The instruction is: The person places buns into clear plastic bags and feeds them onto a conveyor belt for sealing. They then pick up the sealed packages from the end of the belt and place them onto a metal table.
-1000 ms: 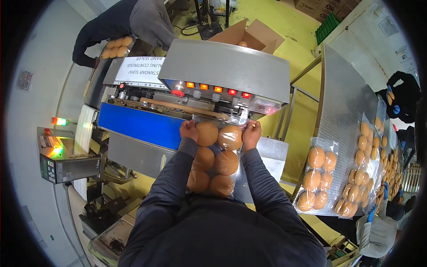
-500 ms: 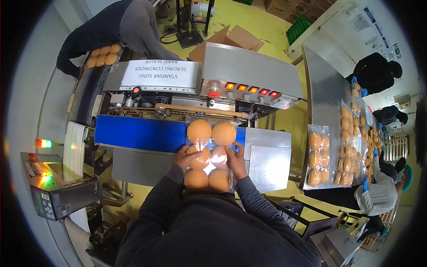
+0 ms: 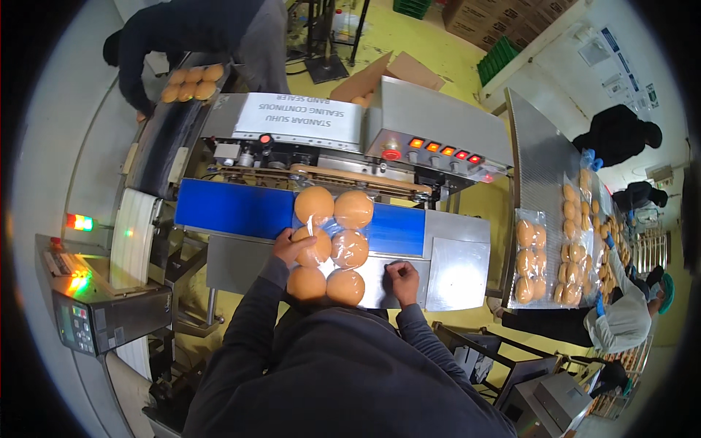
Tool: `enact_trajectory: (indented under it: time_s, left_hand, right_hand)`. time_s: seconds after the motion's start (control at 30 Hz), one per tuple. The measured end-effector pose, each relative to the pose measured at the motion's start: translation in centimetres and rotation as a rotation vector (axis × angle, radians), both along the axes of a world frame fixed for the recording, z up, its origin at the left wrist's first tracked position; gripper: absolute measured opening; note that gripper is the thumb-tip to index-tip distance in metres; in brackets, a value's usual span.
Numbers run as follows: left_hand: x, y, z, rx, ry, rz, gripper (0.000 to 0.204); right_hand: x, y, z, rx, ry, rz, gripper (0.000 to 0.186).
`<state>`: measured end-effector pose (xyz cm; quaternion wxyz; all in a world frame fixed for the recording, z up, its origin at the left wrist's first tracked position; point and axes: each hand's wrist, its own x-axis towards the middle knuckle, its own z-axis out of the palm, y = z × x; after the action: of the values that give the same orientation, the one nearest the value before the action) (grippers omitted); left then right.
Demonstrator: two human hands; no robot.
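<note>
Clear plastic forms one bag (image 3: 331, 252) holding six round buns (image 3: 314, 206), its far end over the blue belt (image 3: 234, 209), its near end past the belt's near edge. The left hand (image 3: 288, 250) grips the bag's left side; the right hand (image 3: 403, 283), fingers curled closed, is apart from it. Five lit buttons (image 3: 447, 151) line the silver machine (image 3: 445, 113). Six more buns (image 3: 193, 75) lie at the black conveyor's (image 3: 157, 153) far end; another six-bun bag (image 3: 531, 255) lies near the metal table's (image 3: 537, 139) near-left corner.

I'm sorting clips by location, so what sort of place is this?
Most likely a bakery's packing area: a clear bag of six buns at a blue belt beside a metal machine, and more bagged buns on a metal table.
</note>
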<state>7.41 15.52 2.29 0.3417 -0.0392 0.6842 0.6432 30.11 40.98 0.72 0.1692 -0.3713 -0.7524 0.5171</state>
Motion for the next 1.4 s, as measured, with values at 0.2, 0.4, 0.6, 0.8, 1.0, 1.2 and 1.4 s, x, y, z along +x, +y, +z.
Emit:
enact_trajectory:
  time_s: [0.2,0.4,0.6,0.8,1.0,1.2,1.4]
  left_hand:
    - [-1.8,-3.8,1.0,0.112,-0.05,0.056,0.049]
    - [-4.3,-8.5,-0.8,0.048,-0.004,0.065,0.048]
    - [-5.7,-11.2,2.5,0.093,-0.088,0.05,0.047]
    - [-7.1,-15.5,-0.6,0.217,-0.146,0.06,0.052]
    - [-4.0,-15.4,-0.1,0.375,-0.068,0.188,0.05]
    - [1.0,-14.1,3.5,0.495,-0.097,0.412,0.045]
    - [8.4,-20.5,2.9,0.428,-0.133,0.746,0.048]
  right_hand:
    - [-0.1,0.1,0.0,-0.08,0.051,-0.012,0.011]
    - [-0.6,-0.1,0.9,-0.117,0.055,0.009,0.011]
    - [0.0,0.4,0.5,-0.1,0.04,0.044,0.01]
    - [-0.4,0.6,0.8,-0.138,-0.002,0.06,0.009]
    - [-2.8,-0.5,1.8,-0.287,-0.024,0.183,0.009]
    - [-9.1,-6.5,3.3,-0.396,-0.059,0.458,0.005]
    - [-13.1,-10.2,2.1,-0.353,-0.036,0.726,0.007]
